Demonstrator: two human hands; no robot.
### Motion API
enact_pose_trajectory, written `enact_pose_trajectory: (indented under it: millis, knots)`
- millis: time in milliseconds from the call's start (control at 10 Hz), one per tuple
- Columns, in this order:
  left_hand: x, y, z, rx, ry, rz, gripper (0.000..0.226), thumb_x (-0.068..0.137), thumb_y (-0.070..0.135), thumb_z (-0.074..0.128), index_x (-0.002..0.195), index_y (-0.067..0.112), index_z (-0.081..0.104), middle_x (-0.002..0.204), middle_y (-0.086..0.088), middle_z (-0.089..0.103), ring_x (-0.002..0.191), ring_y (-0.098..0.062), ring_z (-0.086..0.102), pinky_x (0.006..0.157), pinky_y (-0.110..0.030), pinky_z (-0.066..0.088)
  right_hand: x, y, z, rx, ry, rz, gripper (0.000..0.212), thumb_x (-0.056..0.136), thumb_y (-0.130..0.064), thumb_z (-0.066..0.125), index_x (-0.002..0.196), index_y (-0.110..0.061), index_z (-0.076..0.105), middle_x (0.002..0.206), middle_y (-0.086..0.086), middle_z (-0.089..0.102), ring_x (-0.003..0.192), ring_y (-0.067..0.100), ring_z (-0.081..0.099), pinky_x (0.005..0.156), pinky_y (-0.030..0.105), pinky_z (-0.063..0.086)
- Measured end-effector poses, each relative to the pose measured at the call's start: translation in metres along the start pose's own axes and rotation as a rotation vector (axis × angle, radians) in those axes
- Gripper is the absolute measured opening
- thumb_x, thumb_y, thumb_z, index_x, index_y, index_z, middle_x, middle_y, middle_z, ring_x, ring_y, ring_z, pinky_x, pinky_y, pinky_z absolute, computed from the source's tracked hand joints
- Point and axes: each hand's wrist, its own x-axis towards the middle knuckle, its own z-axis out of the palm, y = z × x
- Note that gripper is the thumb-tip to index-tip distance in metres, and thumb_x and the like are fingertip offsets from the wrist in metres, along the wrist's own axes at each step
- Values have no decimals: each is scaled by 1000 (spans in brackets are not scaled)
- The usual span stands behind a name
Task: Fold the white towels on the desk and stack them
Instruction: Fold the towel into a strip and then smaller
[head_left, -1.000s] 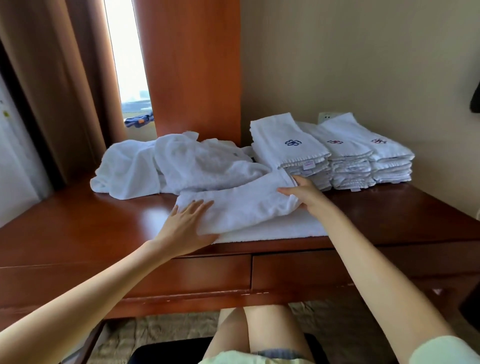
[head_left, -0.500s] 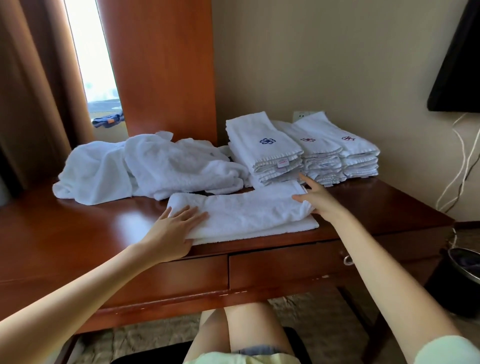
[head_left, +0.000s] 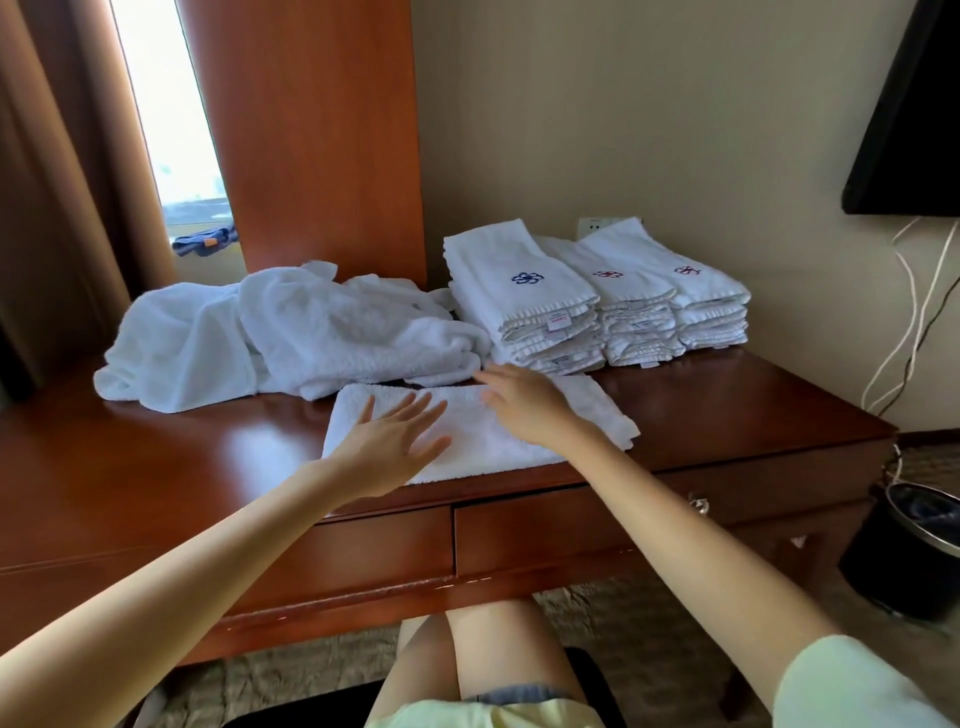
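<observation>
The left hand (head_left: 387, 449) and right hand (head_left: 524, 410) lie spread flat, gripping nothing, on or just over the half-folded terry towel (head_left: 488, 441) at the bench's (head_left: 156, 467) front edge, a soft, light, limp cloth probably best pinched at its end corners for the next fold.

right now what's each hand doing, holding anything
Left hand: open, fingers spread over the flat towel, holding nothing.
Right hand: open over the same towel, holding nothing.

We noted a brown curtain (head_left: 62, 182) beside the window (head_left: 166, 104), a wall socket (head_left: 592, 227), white cables (head_left: 906, 332) under a dark screen (head_left: 914, 114), and a black bin (head_left: 893, 566) on the floor.
</observation>
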Motion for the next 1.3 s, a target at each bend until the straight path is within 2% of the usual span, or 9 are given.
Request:
enact_pose_trajectory:
  millis: [100, 300, 500, 600, 700, 800, 1000, 1200, 1300]
  knots:
    - [1, -9, 9, 21, -62, -133, 61, 98, 60, 16, 153, 39, -1, 161, 9, -7, 149, -15, -7, 118, -50, -9, -3, 4, 25, -20, -207, 30, 51, 105, -45, 24, 152, -27, 27, 162, -2, 14, 149, 16, 10, 119, 38, 9]
    - [-7, -32, 16, -68, 13, -224, 59, 98, 61, 18, 152, 41, 6, 162, 9, -2, 148, -15, -9, 118, -49, -7, -17, 63, 22, -75, -176, 179, 60, 101, -56, 16, 155, -28, 14, 163, -5, 2, 149, 13, 0, 119, 37, 3]
    - [8, -44, -4, -380, 84, -570, 70, 96, 47, 49, 153, 21, 17, 159, -16, 8, 146, -30, 12, 116, -41, 18, -28, 109, -2, 195, -49, 555, 72, 95, -59, 42, 153, -24, 20, 159, 4, 24, 142, 27, 30, 107, 41, 33]
    - [6, -68, -22, -686, 122, -744, 55, 92, 36, 62, 133, 3, 45, 106, -18, 58, 89, -29, 57, 72, -35, 43, -18, 114, -17, 430, -6, 664, 81, 85, -48, 67, 148, -11, 32, 148, 8, 43, 127, 25, 48, 85, 31, 42]
    - [-2, -76, -33, -948, 50, -775, 28, 90, 26, 67, 72, 11, 50, 59, -1, 41, 50, -13, 35, 52, -22, 26, -11, 115, -28, 521, -167, 753, 81, 78, -41, 78, 140, -2, 44, 139, 10, 51, 121, 21, 52, 85, 29, 44]
    - [-5, -71, -34, -1095, 74, -758, 26, 86, 16, 69, 72, 12, 48, 66, -1, 46, 54, -10, 39, 49, -22, 32, -9, 118, -32, 600, -199, 771, 87, 74, -34, 83, 141, 1, 40, 140, 11, 48, 125, 22, 49, 97, 31, 45]
    - [-10, -77, -45, -1259, 85, -651, 9, 84, 0, 66, 88, 6, 60, 70, -3, 49, 45, -8, 45, 34, -10, 36, -16, 118, -42, 773, -309, 690, 50, 78, -16, 79, 122, -1, 62, 127, 11, 62, 123, 21, 52, 109, 30, 35]
    - [-8, -78, -63, -1230, 312, -491, 25, 74, -11, 67, 92, 6, 66, 66, -6, 55, 55, -12, 47, 49, -15, 41, -18, 112, -64, 967, -25, 446, 49, 77, 1, 76, 122, -13, 60, 123, 4, 64, 103, 11, 61, 83, 21, 48]
    - [-16, -70, -66, -1163, 438, -347, 19, 61, -1, 65, 77, 9, 62, 72, -9, 59, 62, -17, 51, 57, -23, 43, -20, 115, -66, 888, 168, 373, 38, 83, 6, 68, 117, -12, 62, 116, 3, 65, 108, 13, 58, 94, 25, 42]
